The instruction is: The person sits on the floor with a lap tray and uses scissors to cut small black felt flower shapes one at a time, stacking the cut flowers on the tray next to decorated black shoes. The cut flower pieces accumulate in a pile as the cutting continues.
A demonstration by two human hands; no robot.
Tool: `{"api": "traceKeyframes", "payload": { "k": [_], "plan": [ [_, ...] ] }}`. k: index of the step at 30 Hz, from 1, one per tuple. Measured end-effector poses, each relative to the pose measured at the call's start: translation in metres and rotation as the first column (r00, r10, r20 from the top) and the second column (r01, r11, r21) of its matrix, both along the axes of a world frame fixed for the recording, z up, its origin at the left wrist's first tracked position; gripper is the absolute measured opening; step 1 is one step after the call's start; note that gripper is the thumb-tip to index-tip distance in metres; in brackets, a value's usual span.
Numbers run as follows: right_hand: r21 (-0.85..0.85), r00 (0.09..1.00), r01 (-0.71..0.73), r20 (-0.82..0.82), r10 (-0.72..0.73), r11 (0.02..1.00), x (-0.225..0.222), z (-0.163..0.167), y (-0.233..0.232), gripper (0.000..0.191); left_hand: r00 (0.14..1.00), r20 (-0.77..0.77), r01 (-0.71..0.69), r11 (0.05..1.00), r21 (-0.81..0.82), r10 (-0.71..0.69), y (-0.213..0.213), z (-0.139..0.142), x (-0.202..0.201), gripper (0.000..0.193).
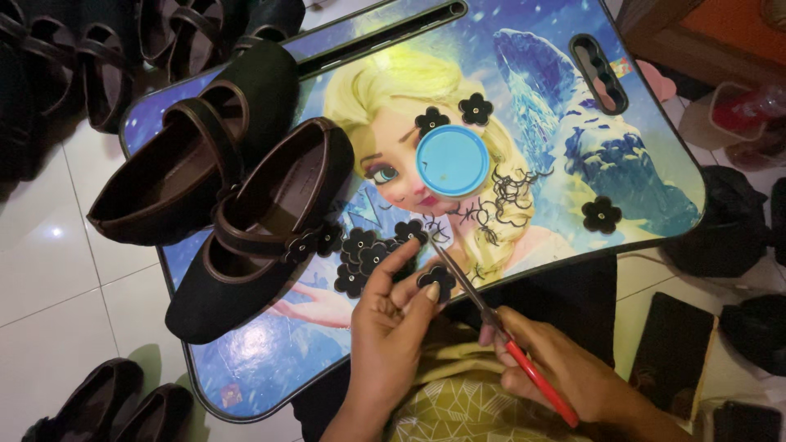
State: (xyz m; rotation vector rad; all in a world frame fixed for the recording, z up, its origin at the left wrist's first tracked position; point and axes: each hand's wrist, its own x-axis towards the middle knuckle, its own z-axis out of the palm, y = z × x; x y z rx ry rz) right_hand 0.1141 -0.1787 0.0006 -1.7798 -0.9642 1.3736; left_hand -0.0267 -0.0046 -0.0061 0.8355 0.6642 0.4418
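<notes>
Head view, looking down on a lap tray surface (655, 123) with a cartoon print.

Left hand (393, 319) at the near edge of the surface, fingers (426, 295) pinched on a small black flower-shaped piece (438, 278), held just above that edge. Right hand (557, 368) lower, off the near edge, over the lap, fingers clenched round red-handled scissors (491, 315). Scissor tips pointing up-left, passing just beside the held flower piece; touching or not, cannot tell.

Cluster of more black flower pieces (360, 254) on the surface just left of the left hand. Two single flowers (475, 108) near the middle, next to a round blue lid (452, 160). One more flower (602, 214) toward the right edge. Black thread scraps (508, 192) scattered right of the lid.

Two dark strap shoes on the left half of the surface: one (196, 147) toward the far left corner, the other (254, 237) nearer, with flower pieces on its strap, heel overhanging the left edge.

More dark shoes (106, 401) on the tiled floor (49, 270) beside the surface, and another row (98, 57) past the far left corner.
</notes>
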Motion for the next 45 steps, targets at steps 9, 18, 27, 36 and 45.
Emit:
{"api": "traceKeyframes", "payload": {
  "k": [9, 18, 27, 36, 45],
  "plan": [
    [-0.004, 0.998, -0.007, 0.064, 0.007, 1.0, 0.0, 0.009, -0.003, 0.051, 1.0, -0.014, 0.013, 0.996, 0.087, -0.012, -0.001, -0.004, -0.004, 0.053],
    [-0.007, 0.999, 0.003, 0.047, -0.003, 1.0, -0.003, 0.01, 0.0, 0.054, 1.0, 0.001, -0.023, 0.999, 0.04, 0.023, -0.008, -0.004, -0.001, 0.05],
    [0.055, 0.996, -0.014, 0.083, 0.009, 0.998, -0.003, -0.002, -0.003, 0.067, 0.999, 0.008, -0.042, 0.996, 0.082, 0.042, -0.015, -0.007, -0.002, 0.048],
    [0.174, 0.998, -0.023, 0.067, 0.012, 0.984, -0.003, -0.009, -0.005, 0.067, 0.999, 0.016, -0.043, 0.997, 0.061, 0.042, -0.015, -0.006, 0.0, 0.047],
    [0.084, 0.995, 0.022, 0.092, -0.03, 0.996, -0.004, -0.007, -0.007, 0.069, 0.999, -0.007, -0.034, 0.997, 0.064, 0.034, -0.014, -0.006, -0.002, 0.048]
  ]
}}
